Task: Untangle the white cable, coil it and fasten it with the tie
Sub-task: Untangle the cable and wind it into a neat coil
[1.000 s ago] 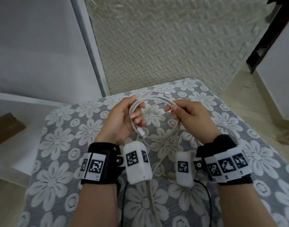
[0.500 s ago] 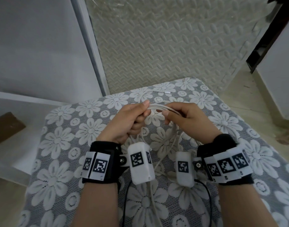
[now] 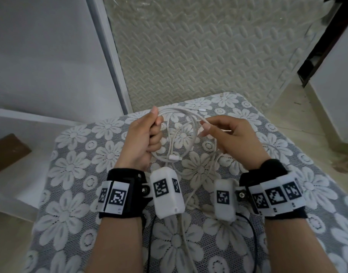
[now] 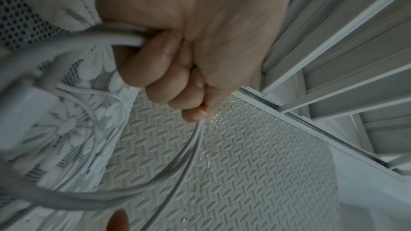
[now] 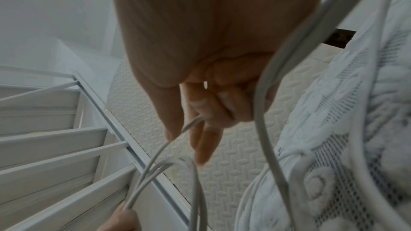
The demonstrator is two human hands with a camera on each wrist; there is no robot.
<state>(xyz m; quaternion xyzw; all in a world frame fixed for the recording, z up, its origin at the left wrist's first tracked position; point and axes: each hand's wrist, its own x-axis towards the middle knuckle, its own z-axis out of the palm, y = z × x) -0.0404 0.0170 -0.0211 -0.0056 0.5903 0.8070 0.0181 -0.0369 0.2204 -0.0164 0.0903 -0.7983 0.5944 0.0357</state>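
Observation:
The white cable (image 3: 196, 131) hangs in loose loops between my hands above the flowered lace tablecloth (image 3: 70, 164). My left hand (image 3: 155, 133) is a fist that grips the loops on their left side; the left wrist view shows the strands (image 4: 195, 140) leaving the fist (image 4: 177, 80). My right hand (image 3: 206, 128) pinches a single strand (image 5: 191, 124) between thumb and fingers. One plug (image 3: 175, 158) dangles under the loops and another plug (image 3: 203, 109) lies at the far side. A slack length (image 3: 184, 223) trails toward me. A thin white strip (image 3: 226, 131) sticks out of the right hand; I cannot tell whether it is the tie.
A textured foam mat (image 3: 198, 56) leans against the wall behind the table, beside a white frame (image 3: 106, 56). A brown block (image 3: 7, 152) lies at the left. Black cords (image 3: 252, 233) hang from the wrist cameras. The table's right edge drops to the floor (image 3: 307, 125).
Both hands moved apart and away from me, and the bunched strands opened into a wide loop. The left hand closed into a fist on the loops; the right keeps pinching one strand.

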